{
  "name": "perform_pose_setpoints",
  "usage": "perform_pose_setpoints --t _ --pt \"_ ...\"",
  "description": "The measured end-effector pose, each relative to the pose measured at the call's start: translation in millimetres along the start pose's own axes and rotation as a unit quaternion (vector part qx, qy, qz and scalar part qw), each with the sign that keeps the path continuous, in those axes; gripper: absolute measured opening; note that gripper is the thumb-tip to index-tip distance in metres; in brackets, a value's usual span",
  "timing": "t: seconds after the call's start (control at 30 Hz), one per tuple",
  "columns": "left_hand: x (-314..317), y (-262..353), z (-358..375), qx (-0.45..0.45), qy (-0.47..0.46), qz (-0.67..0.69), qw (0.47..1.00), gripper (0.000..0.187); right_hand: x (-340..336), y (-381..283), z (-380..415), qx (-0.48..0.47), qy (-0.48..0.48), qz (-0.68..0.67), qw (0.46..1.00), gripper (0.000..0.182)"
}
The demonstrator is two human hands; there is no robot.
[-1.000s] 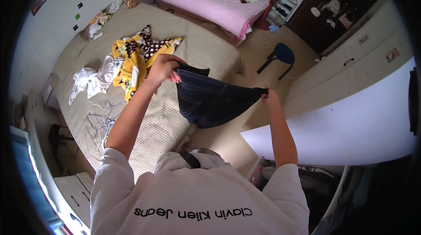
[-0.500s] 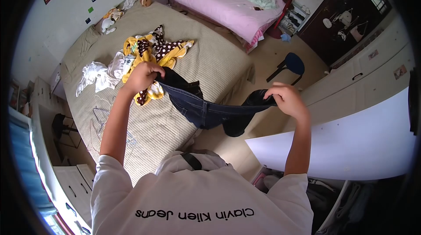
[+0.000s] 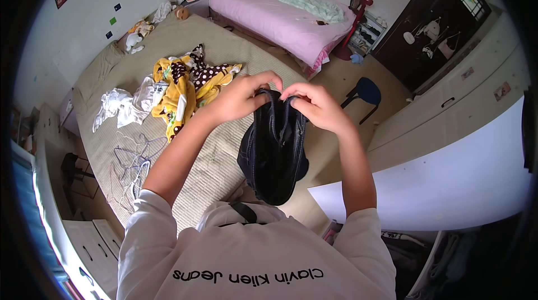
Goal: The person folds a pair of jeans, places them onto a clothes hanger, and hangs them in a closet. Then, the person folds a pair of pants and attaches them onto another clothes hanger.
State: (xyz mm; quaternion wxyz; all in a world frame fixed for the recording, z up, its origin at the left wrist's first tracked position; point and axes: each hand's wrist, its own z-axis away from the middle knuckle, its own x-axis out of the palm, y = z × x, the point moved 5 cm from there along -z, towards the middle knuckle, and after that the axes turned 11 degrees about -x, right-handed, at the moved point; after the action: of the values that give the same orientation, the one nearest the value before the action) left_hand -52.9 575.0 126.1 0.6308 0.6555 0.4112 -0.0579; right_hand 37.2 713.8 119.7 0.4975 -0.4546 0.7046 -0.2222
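Observation:
Dark blue jeans (image 3: 272, 157) hang in front of my chest, at the bed's edge, the waist sagging in a loop. My left hand (image 3: 244, 95) is closed on one side of the waistband. A short gap away, my right hand (image 3: 314, 104) pinches the other side with thumb and fingers. The legs of the jeans are mostly hidden below the waist. Beyond my left hand, a yellow and brown polka-dot garment (image 3: 179, 95) lies crumpled on the bed (image 3: 207, 160). White clothing (image 3: 120, 107) lies beside it.
Several wire hangers (image 3: 134, 157) lie on the bed near my left forearm. An open white cabinet door (image 3: 426, 193) stands to my right. A blue stool (image 3: 365, 91) is on the floor beyond it. A red fan (image 3: 354, 14) stands by the pink bed (image 3: 280, 17).
My hands have come together from a wide spread, with the waistband still in both. The jeans have gone from stretched out sideways to a narrow hanging loop.

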Motion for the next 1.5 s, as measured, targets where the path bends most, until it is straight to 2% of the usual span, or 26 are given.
perform_pose_setpoints --t 0.03,0.13,0.23,0.33,0.43,0.53,0.63,0.73,0.77,0.9,1.07,1.17,1.2,1.33,1.43,1.5 --pt "0 2 -1 -0.03 0.009 0.019 0.999 0.033 1 0 -2 0.003 0.013 -0.038 0.999 0.012" --pt "6 -14 -8 -0.07 -0.01 0.257 0.964 0.031 1 6 -1 0.021 0.06 -0.112 0.992 0.021" --pt "8 -13 -7 -0.053 -0.007 0.257 0.965 0.03 12 11 0 0.085 0.11 -0.173 0.975 0.027" --pt "6 -7 2 -0.072 0.029 0.127 0.989 0.028 25 9 2 0.107 0.142 -0.198 0.964 0.026" --pt "4 -12 5 -0.023 0.075 0.087 0.993 0.03 31 3 0 0.153 0.072 -0.219 0.961 0.021" --pt "8 -20 8 -0.004 0.089 0.122 0.988 0.027 35 4 -1 0.174 0.078 -0.2 0.961 0.016" --pt "0 -17 16 -0.034 0.107 0.064 0.992 0.025 45 20 0 0.169 0.108 -0.181 0.963 0.013" --pt "-4 -4 32 0.021 0.176 0.023 0.984 0.025 54 31 1 0.166 0.164 -0.207 0.95 0.006" --pt "-6 10 42 0.097 0.211 -0.103 0.967 0.029 55 33 1 0.168 0.183 -0.215 0.945 0.004" --pt "9 17 68 0.107 0.105 -0.273 0.95 0.025 64 42 -6 0.16 0.202 -0.247 0.934 0.001" --pt "4 -16 76 0.04 0.168 -0.309 0.935 0.035 70 47 -13 0.172 0.187 -0.252 0.934 0.002" --pt "-1 -36 81 0.022 0.154 -0.349 0.924 0.041 76 51 -19 0.174 0.171 -0.259 0.935 0.002" --pt "-6 -41 83 0.007 0.157 -0.352 0.923 0.033 79 51 -22 0.176 0.169 -0.26 0.934 0.003" --pt "-11 -62 89 -0.011 0.126 -0.404 0.906 0.021 90 51 -29 0.175 0.156 -0.271 0.934 0.003" --pt "-7 -76 92 -0.094 0.007 -0.432 0.897 0.022 96 54 -33 0.18 0.146 -0.273 0.934 0.002" --pt "-12 -82 95 -0.121 -0.014 -0.421 0.899 0.024 99 58 -35 0.187 0.143 -0.273 0.933 0.002"
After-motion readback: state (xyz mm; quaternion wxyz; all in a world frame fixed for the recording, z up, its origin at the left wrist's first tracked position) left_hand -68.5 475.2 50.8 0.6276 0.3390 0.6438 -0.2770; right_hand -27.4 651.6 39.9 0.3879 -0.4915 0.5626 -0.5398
